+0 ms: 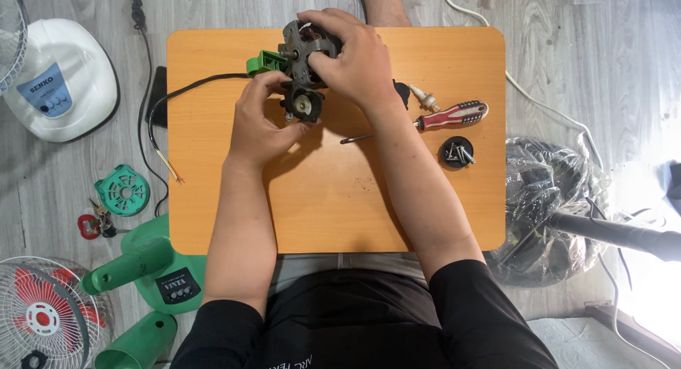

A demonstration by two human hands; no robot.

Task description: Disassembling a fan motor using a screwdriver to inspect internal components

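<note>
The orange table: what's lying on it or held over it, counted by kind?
Fan motor, gripped by the left hand and right hand: 1
Red-handled screwdriver: 1
Black round cap holding screws: 1
Black cable: 1
Small white-tipped part behind the right wrist: 1
Total: 5, all on or over the table.

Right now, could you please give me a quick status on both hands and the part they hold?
Left hand and right hand both shut on dark metal fan motor, over orange wooden table. Red-handled screwdriver and black cap of screws lie right, apart.
</note>
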